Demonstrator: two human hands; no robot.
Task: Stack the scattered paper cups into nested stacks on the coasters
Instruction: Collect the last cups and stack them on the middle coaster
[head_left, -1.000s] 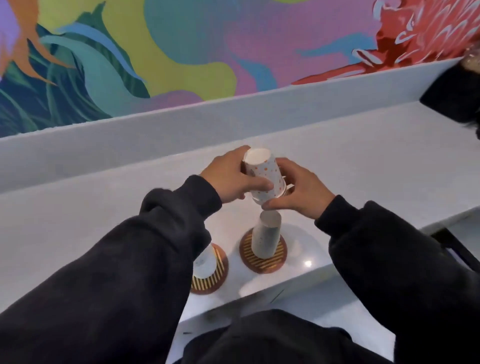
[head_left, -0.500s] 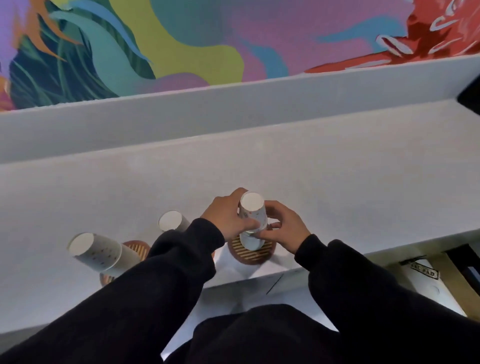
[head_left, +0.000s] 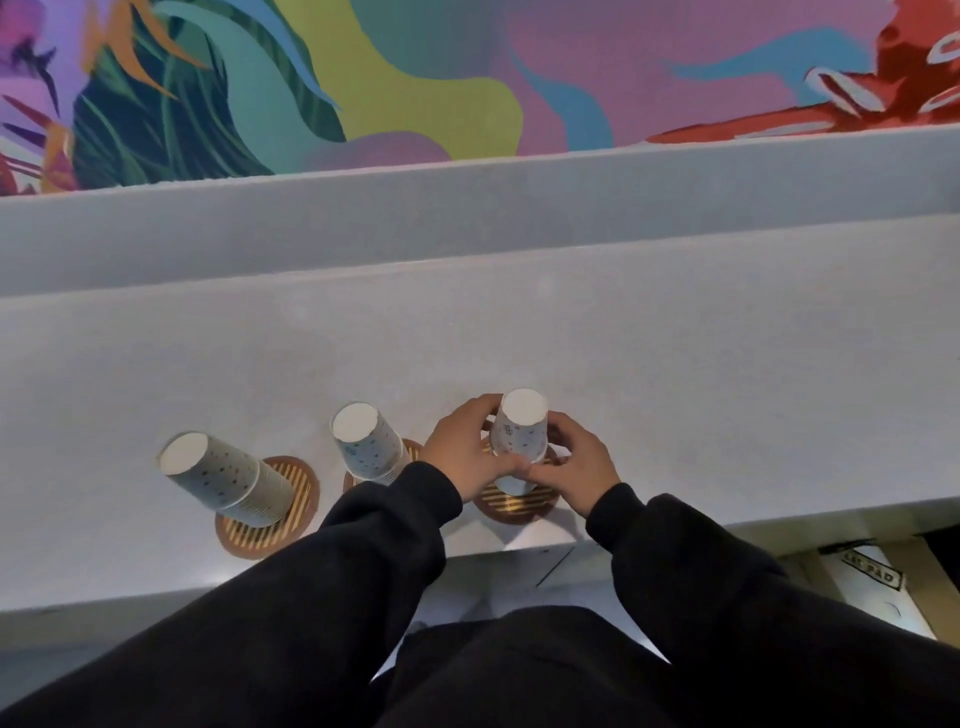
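Three upside-down stacks of spotted white paper cups stand on round brown coasters with gold stripes near the counter's front edge. The right stack (head_left: 521, 435) rests on the right coaster (head_left: 511, 508), with my left hand (head_left: 467, 449) and my right hand (head_left: 574, 465) both closed around its lower part. The middle stack (head_left: 366, 443) stands on the middle coaster (head_left: 413, 451), partly hidden by my left sleeve. The left stack (head_left: 223, 475) leans over the left coaster (head_left: 283, 525).
The grey counter (head_left: 675, 389) runs wide behind the cups, with a raised grey ledge (head_left: 467, 218) at the back under a colourful mural. Its front edge lies just behind my wrists. A cardboard box (head_left: 872, 582) sits below at the right.
The cup held above the right coaster has been lowered onto the cup standing there. My view has pulled back, bringing the middle and left stacks into sight.
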